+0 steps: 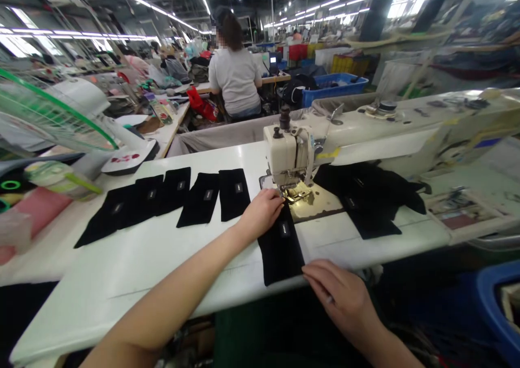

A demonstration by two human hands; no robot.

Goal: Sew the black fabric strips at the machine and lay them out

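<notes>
A black fabric piece (280, 254) with a small label lies on the sewing table, its far end by the needle of a sewing machine (286, 157). My left hand (262, 211) is closed on its far end, fingertips close beside the presser foot (298, 195). With thumb and fingers pinched, my right hand (343, 292) holds the near right corner at the table edge. A small pale spot shows at the right fingers; I cannot make out what it is. Several labelled black pieces (205, 197) lie in a row to the left. More black fabric (369, 197) is bunched right of the needle.
A fan (57, 113) and a green-and-white container (60, 178) stand at the left. A small tray (463, 208) sits at the table's right, and a blue bin (495, 303) is below. Ahead, a seated person (235, 78) faces away near a blue crate (335, 89).
</notes>
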